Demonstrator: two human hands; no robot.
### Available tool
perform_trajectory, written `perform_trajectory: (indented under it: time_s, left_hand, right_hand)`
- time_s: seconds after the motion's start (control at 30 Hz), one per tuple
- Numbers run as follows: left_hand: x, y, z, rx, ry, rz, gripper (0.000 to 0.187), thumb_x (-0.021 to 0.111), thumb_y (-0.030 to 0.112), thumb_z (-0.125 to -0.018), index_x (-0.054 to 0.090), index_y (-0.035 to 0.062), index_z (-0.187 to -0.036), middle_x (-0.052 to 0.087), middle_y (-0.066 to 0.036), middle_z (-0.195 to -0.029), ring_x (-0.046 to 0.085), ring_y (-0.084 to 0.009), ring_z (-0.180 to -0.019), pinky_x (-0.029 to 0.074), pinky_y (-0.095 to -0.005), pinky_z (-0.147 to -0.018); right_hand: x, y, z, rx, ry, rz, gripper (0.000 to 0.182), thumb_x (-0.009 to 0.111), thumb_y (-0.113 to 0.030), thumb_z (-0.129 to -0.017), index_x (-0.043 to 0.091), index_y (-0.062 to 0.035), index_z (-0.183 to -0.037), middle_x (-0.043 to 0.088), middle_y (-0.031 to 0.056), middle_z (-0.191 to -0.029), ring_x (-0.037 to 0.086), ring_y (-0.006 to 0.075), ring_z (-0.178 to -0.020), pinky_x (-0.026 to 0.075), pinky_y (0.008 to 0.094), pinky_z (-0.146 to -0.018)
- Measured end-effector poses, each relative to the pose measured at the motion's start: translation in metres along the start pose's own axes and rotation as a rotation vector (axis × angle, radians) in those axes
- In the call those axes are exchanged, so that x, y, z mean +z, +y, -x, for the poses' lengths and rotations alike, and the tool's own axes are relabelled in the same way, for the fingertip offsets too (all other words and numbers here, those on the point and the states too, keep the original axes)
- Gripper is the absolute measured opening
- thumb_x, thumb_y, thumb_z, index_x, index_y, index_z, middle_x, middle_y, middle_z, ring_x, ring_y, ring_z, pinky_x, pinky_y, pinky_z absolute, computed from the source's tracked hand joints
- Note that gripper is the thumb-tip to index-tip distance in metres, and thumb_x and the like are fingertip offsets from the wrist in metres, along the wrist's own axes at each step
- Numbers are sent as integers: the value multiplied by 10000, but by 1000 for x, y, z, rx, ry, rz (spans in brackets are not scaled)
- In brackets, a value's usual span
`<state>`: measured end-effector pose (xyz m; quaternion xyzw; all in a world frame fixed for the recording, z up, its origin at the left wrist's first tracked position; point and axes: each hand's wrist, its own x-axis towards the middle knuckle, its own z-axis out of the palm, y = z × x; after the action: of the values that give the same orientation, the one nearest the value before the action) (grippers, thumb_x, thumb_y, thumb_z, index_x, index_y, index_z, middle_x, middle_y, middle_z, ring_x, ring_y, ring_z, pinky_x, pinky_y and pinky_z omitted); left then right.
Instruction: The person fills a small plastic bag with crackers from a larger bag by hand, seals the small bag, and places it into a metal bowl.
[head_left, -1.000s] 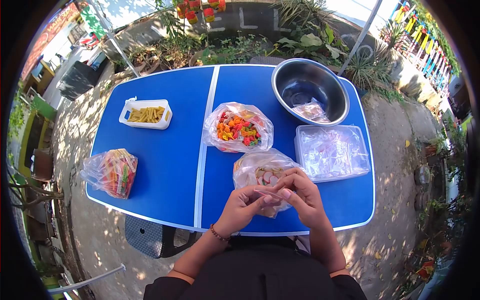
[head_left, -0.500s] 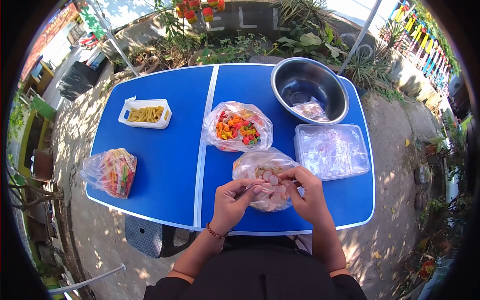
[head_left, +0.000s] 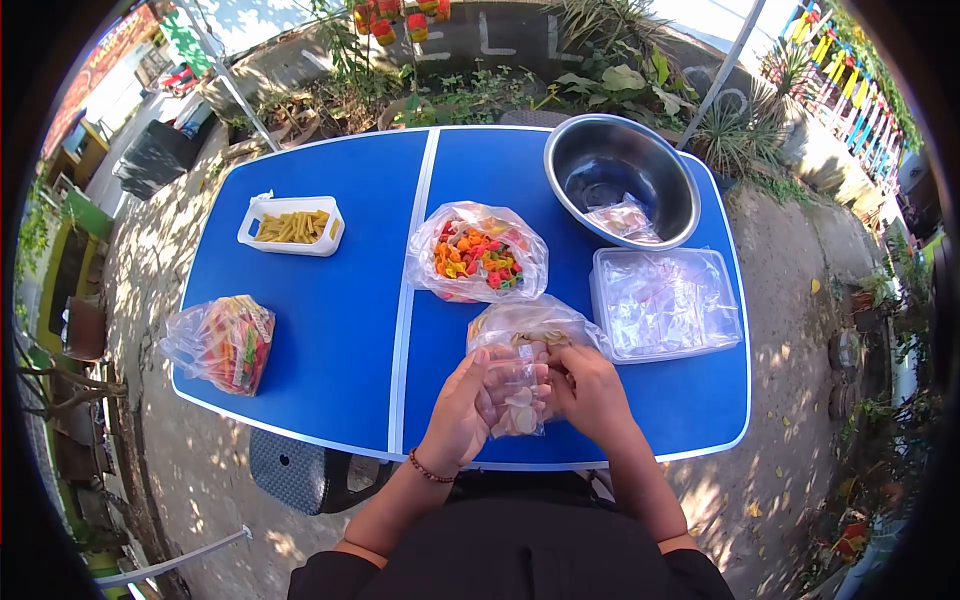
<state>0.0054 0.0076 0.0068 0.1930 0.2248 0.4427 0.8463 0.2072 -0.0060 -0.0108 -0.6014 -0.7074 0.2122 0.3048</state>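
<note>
A small packet (head_left: 518, 400) of thin clear plastic, shiny and creased, lies across the fingers of the left hand (head_left: 460, 408), above the near edge of the tabletop (head_left: 330, 340), right of its centre. Pale, round, flat slices sit toward its bottom. The left grip is closed around the packet, fingers behind it and seen through the film. The right hand (head_left: 590, 395) is curled at the packet's right edge, fingertips bunched; whether they pinch anything cannot be told.

Just beyond the hands is a big crinkled bag (head_left: 488, 330), its contents partly hidden. Farther back, an open clear bag (head_left: 530, 262) is full of small, curly pieces in orange, red, yellow and green. To the right, a clear rectangular tub (head_left: 670, 352) holds clear plastic bags; behind it, a round, shiny metal basin (head_left: 600, 160) holds a few filled packets. At far left, a white plastic tub (head_left: 290, 249) contains short yellowish sticks. At near left is a clear bag (head_left: 200, 340) of reddish and pale strips. The tabletop is smooth blue with white edging.
</note>
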Motion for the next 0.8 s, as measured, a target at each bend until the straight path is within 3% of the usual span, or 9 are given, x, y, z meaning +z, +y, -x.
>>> perform_trajectory:
  time_s: [0.13,0.23,0.33,0.43,0.63,0.8]
  left_hand:
    - [7,1,-1,1,47,-181,292,560,169,-1044,545,-28,-1259,700,-202,-1160,723,-247,-1014,595,-375,-890]
    - [2,-3,-1,88,43,-541,297,664,140,-988,622,-50,-1212,734,-160,-1071,727,-181,-959,595,-302,-844]
    - [3,-5,0,107,67,-695,295,761,121,-917,686,-55,-1142,751,-118,-988,717,-119,-900,583,-244,-793]
    - [6,-6,1,138,53,-751,268,785,63,-878,677,-54,-1094,753,-118,-991,733,-154,-925,597,-275,-824]
    - [2,-7,0,236,-8,-971,259,774,42,-881,669,-53,-1098,740,-100,-1014,710,-123,-952,587,-266,-859]
    - [3,-8,1,158,-60,-836,280,762,46,-890,664,-54,-1132,734,-108,-1044,708,-135,-968,586,-278,-877]
  right_hand:
    - [-21,-15,-2,112,76,-300,159,752,1,-816,705,0,-968,728,124,-908,719,211,-764,564,300,-720]
    - [-21,-19,0,184,277,-593,174,786,30,-796,715,16,-954,730,119,-877,716,144,-774,552,252,-703]
    - [-23,-29,0,78,394,-736,163,790,48,-787,722,24,-933,726,93,-826,695,132,-769,539,251,-688]
    - [-31,-28,0,-160,364,-505,178,807,41,-762,739,-1,-921,723,82,-805,672,146,-738,525,255,-658]
    - [-44,-39,-5,-328,241,-300,204,815,55,-684,742,-37,-852,734,60,-809,614,191,-725,489,292,-672]
    - [-43,-41,-4,-320,256,-252,223,811,57,-662,745,-60,-840,731,45,-796,601,206,-728,484,312,-705]
